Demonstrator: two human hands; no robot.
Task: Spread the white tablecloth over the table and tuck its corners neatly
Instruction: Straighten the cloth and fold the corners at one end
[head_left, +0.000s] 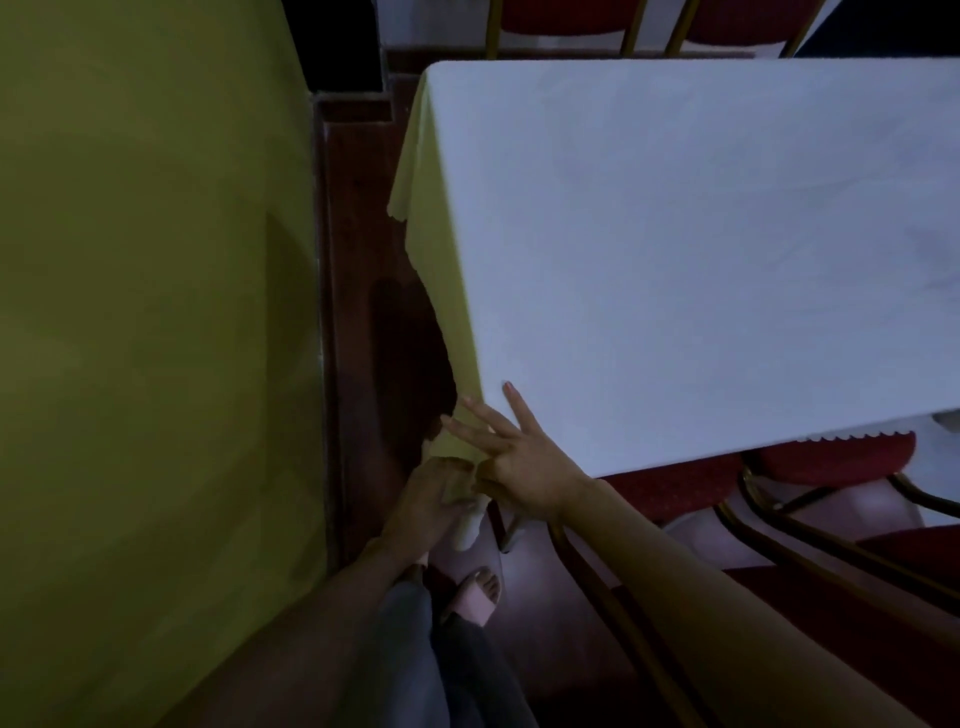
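Observation:
The white tablecloth (701, 249) lies flat over the table top, its left drape looking yellowish in the light and its scalloped hem hanging at the near right. At the near left corner my right hand (511, 457) presses flat against the cloth with fingers spread. Just below it, my left hand (431, 501) is closed around the hanging corner fold of the cloth, beside the table leg (470, 527). The corner fold itself is mostly hidden by both hands.
A yellow-green wall (145, 338) fills the left side, with a dark wooden skirting strip (343, 312) between it and the table. Red chairs with gold frames stand at the near right (779, 499) and behind the table (571, 21). My sandalled foot (480, 592) is on the floor.

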